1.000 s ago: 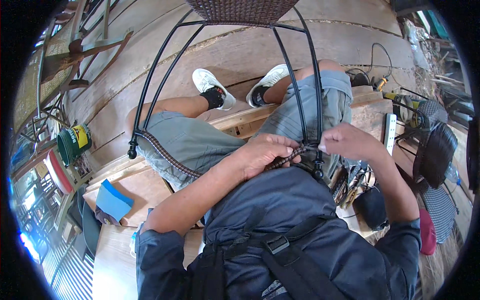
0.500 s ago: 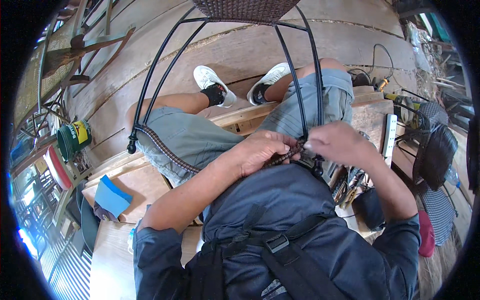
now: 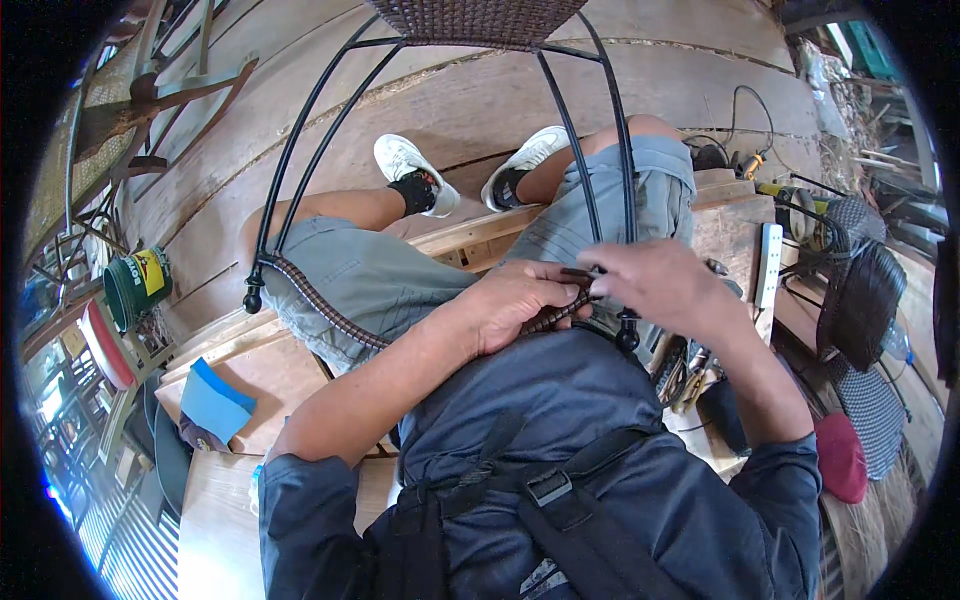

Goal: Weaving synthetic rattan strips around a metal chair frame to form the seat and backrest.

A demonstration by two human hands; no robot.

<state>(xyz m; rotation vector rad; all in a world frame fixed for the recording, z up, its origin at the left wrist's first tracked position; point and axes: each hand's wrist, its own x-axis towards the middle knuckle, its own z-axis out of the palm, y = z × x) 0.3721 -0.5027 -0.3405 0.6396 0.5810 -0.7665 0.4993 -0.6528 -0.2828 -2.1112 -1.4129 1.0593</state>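
A black metal chair frame [image 3: 313,120] with a woven brown panel [image 3: 470,22] at its far end leans over my lap. Its near curved rail [image 3: 325,305] is wrapped in brown strip and ends by black ball feet at both sides. My left hand [image 3: 515,305] is closed around the right part of this rail, thumb on top. Just right of it, my right hand [image 3: 660,285] is pinched at a short brown strip [image 3: 576,274], close to the frame's right leg. Motion blurs the right fingers a little, and the strip's far end is hidden between the hands.
Pliers and other hand tools [image 3: 690,375] lie right of my lap, below a white power strip [image 3: 769,265]. At left are a blue sanding sponge or pad [image 3: 218,398] and a green bucket [image 3: 138,288]. Wooden furniture [image 3: 150,105] stands far left on the plank floor.
My right hand has shifted slightly left and up, closer to my left hand, and the brown strip now shows between them. My left hand keeps its hold on the rail.
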